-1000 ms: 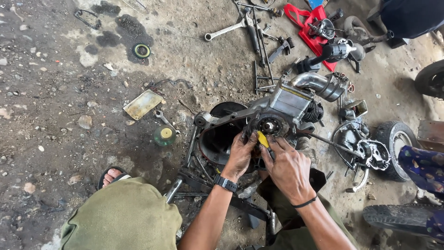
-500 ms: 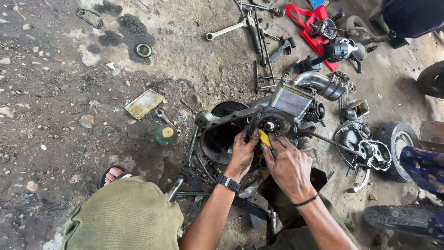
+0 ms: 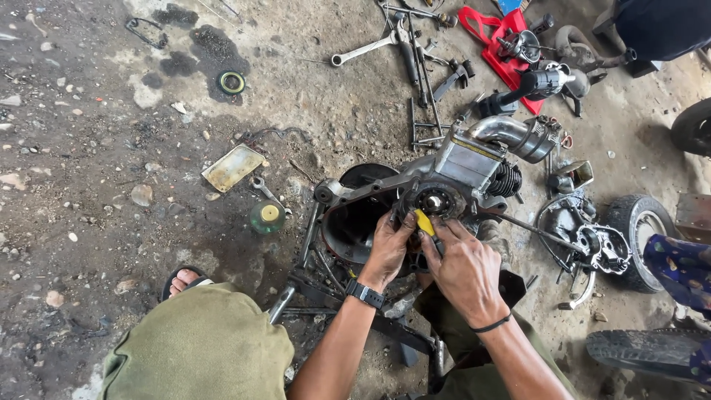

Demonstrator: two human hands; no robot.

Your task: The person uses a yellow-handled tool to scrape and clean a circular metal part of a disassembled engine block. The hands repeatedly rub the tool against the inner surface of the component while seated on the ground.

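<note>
Both hands press against the scooter engine (image 3: 444, 178) on the ground. The right hand (image 3: 463, 263) pinches a yellow-handled tool (image 3: 424, 222) at the round hub (image 3: 435, 201), just above its fingers. The left hand (image 3: 389, 248) curls half-closed on the casing beside it.

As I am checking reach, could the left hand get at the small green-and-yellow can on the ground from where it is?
Probably yes: the can stands apart on open ground left of the engine, and nothing lies between it and the left hand.

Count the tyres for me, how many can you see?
3: a small wheel's tyre right of the engine, one tyre at bottom right, one at the right edge. More may be hidden.
</note>
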